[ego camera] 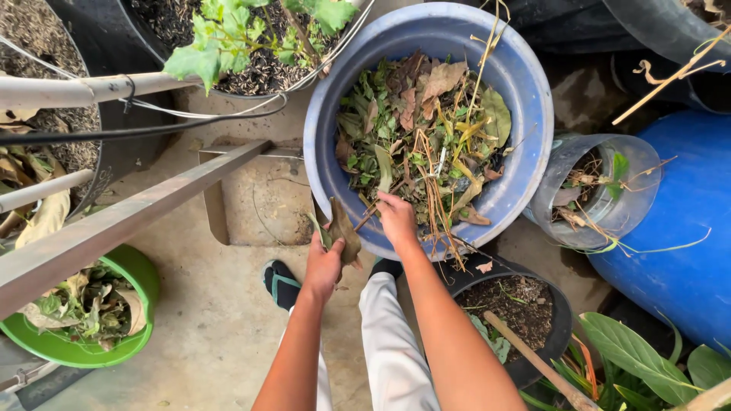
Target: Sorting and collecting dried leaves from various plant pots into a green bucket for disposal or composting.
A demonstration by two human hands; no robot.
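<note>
Leaves, brown and curled, sit pinched in my left hand, held right at the near rim of the blue tub. My right hand reaches over that rim, fingers curled down into the pile of green and dry clippings inside; I cannot tell whether it grips anything. Both forearms run straight up from below, close together, with my pale trouser leg and sandalled foot beneath them. Left of my left hand, bare concrete floor gives open room, bounded by a slanting metal bar and a green bucket. Right of my right hand it is tight: a black soil pot touches the tub, with a clear container and blue barrel beyond.
</note>
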